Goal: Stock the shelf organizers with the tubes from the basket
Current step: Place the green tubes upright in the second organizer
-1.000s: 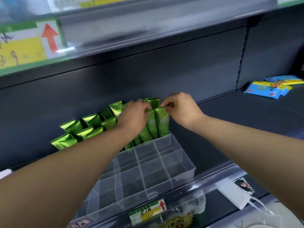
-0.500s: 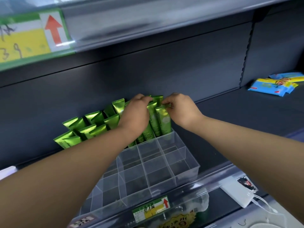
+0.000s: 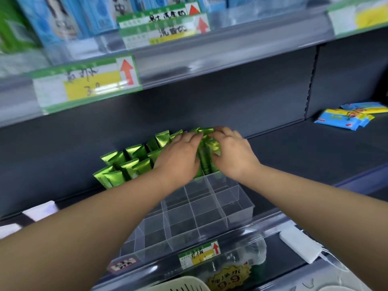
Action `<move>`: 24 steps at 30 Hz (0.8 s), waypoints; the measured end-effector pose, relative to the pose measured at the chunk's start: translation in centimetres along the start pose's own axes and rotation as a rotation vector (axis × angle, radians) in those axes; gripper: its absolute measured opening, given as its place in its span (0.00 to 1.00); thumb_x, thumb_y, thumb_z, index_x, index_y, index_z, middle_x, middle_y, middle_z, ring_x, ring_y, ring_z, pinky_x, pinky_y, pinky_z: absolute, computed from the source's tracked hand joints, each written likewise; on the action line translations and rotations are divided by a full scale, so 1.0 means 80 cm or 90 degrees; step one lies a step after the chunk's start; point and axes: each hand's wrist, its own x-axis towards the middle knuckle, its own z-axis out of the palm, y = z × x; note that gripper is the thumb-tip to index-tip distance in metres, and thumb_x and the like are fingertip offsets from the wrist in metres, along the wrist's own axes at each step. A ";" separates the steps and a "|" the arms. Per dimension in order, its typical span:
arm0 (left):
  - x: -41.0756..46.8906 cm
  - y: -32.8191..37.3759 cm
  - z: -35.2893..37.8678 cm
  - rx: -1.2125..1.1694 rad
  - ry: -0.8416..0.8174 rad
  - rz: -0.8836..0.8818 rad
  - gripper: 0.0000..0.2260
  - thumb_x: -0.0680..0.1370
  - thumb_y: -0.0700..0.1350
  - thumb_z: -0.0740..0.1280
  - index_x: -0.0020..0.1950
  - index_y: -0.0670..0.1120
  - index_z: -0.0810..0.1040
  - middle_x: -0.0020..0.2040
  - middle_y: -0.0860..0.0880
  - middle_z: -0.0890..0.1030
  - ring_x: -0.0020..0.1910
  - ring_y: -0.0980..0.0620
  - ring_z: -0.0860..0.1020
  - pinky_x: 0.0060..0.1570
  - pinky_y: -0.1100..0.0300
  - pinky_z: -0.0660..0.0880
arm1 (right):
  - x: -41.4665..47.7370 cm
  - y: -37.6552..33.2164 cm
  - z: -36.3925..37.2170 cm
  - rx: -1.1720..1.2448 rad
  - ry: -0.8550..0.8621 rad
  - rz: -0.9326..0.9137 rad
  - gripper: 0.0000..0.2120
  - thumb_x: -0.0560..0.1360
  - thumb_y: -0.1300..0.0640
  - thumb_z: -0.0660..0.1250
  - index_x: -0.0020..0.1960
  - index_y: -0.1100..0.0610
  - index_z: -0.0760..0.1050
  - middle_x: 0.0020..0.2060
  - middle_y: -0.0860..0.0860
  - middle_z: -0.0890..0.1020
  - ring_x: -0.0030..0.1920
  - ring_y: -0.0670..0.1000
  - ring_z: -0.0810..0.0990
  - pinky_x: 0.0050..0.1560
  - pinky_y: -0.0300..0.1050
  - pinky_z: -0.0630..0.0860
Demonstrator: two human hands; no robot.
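Observation:
Several green tubes (image 3: 130, 164) stand upright in the back rows of a clear plastic shelf organizer (image 3: 241, 208) on the dark shelf. My left hand (image 3: 178, 156) lies over the tube tops with straight fingers, pressing on them. My right hand (image 3: 233, 152) is just to its right, fingers over the top of a green tube (image 3: 206, 156) and thumb against its side. The organizer's front compartments hold nothing. The rim of a white basket (image 3: 180, 286) shows at the bottom edge; its contents are hidden.
Blue and yellow flat packs (image 3: 344, 118) lie on the shelf at the far right. A white box with a cable (image 3: 300, 246) rests on the lower shelf. The upper shelf edge (image 3: 210, 59) with price labels overhangs the tubes. A price tag (image 3: 199, 255) sits below the organizer.
Both hands have gone from pinching the tube's crimped top to lying lower over the tubes, and the tube has sunk into the back row. The view has tilted upward.

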 end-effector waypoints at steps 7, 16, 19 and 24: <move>-0.050 0.008 -0.025 0.037 -0.009 -0.031 0.31 0.78 0.53 0.60 0.77 0.50 0.50 0.77 0.50 0.53 0.76 0.49 0.50 0.75 0.50 0.49 | -0.044 -0.027 -0.001 -0.009 -0.039 0.002 0.26 0.76 0.52 0.60 0.73 0.51 0.59 0.75 0.48 0.54 0.74 0.51 0.53 0.70 0.53 0.56; -0.143 -0.003 -0.044 0.081 0.000 -0.047 0.32 0.78 0.59 0.56 0.77 0.51 0.47 0.78 0.49 0.50 0.77 0.47 0.47 0.75 0.47 0.47 | -0.106 -0.071 -0.006 -0.047 -0.107 -0.018 0.32 0.77 0.42 0.56 0.76 0.48 0.48 0.76 0.48 0.43 0.76 0.51 0.44 0.73 0.54 0.49; -0.178 -0.008 -0.045 0.086 -0.004 -0.064 0.33 0.78 0.60 0.55 0.77 0.51 0.46 0.78 0.48 0.49 0.77 0.47 0.47 0.75 0.47 0.46 | -0.125 -0.089 -0.010 -0.044 -0.124 -0.026 0.32 0.77 0.42 0.56 0.76 0.47 0.46 0.76 0.48 0.42 0.76 0.51 0.43 0.73 0.55 0.49; -0.231 -0.015 -0.048 0.090 -0.011 -0.105 0.34 0.77 0.61 0.55 0.77 0.50 0.46 0.78 0.47 0.49 0.76 0.46 0.46 0.75 0.46 0.46 | -0.156 -0.119 -0.010 -0.036 -0.137 -0.038 0.33 0.77 0.41 0.56 0.76 0.47 0.46 0.76 0.47 0.42 0.76 0.51 0.44 0.73 0.54 0.49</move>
